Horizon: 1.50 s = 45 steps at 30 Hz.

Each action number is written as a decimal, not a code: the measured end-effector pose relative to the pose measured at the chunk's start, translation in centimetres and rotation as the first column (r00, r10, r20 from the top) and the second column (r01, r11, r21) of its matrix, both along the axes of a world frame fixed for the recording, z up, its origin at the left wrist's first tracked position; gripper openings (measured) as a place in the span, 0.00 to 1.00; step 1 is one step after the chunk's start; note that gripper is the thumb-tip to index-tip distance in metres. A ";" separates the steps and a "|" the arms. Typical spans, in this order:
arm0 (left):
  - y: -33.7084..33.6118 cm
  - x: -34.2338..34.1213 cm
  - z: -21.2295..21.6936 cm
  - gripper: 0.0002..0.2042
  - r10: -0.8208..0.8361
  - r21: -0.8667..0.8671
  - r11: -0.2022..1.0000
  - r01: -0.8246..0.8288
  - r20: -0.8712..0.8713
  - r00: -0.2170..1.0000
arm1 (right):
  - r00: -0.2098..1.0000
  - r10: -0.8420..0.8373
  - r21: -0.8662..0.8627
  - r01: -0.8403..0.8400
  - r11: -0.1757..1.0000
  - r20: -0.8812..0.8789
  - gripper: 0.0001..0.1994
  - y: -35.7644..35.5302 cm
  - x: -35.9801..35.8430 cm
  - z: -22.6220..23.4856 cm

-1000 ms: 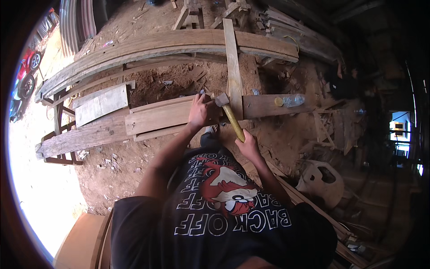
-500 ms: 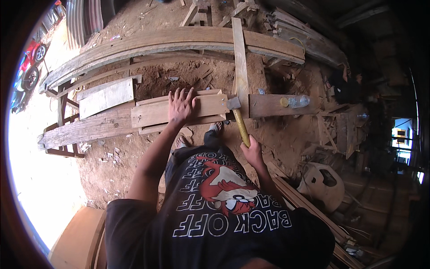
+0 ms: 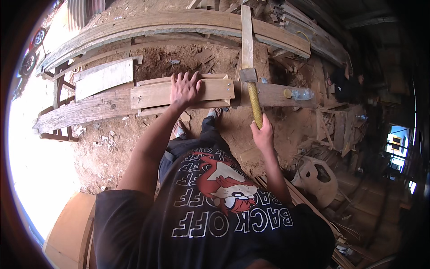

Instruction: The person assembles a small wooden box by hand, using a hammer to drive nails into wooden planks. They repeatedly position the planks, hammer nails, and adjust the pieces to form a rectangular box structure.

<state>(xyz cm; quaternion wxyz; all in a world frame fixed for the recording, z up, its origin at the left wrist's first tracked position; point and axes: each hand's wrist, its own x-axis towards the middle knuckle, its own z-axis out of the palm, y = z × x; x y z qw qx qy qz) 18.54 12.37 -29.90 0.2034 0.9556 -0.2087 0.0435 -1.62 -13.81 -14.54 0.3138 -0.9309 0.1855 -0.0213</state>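
My left hand [image 3: 185,91] lies flat with its fingers spread on a wooden board assembly [image 3: 152,96], pressing on its top board. Thinner wood strips show along both long sides of that board. Small nail heads [image 3: 229,85] show at the assembly's right end. My right hand [image 3: 263,131] is wrapped round the yellow handle of a hammer [image 3: 254,101]. Its grey metal head is raised just right of the assembly's end, apart from the wood. The assembly rests on a long weathered beam [image 3: 85,111].
A narrow plank [image 3: 247,38] reaches from the far beam [image 3: 179,20] toward the hammer. A clear plastic bottle [image 3: 302,94] with a yellow lid lies on the beam's right part. A pale board [image 3: 104,80] leans at the left. Another person [image 3: 347,85] is at the far right.
The hammer has lifted off the right end of the assembly and moved up and to the right with my right hand. My left hand keeps its place on the board. The view has shifted slightly.
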 end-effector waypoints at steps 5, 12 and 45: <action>0.0 0.1 -0.2 0.27 -0.005 0.033 0.999 0.005 -0.026 1.000 | 1.000 -0.010 -0.079 0.010 0.997 -0.003 0.15 0.0 -0.3 -1.6; -0.1 0.4 -0.6 0.28 -0.009 0.088 0.996 0.014 -0.059 0.998 | 0.994 -0.028 -0.064 0.022 0.998 -0.102 0.17 1.7 -0.4 -5.1; -0.2 0.4 -0.8 0.29 0.006 0.076 0.997 0.001 -0.101 0.995 | 0.985 -0.067 -0.028 0.064 0.998 -0.160 0.15 1.7 -0.4 -7.0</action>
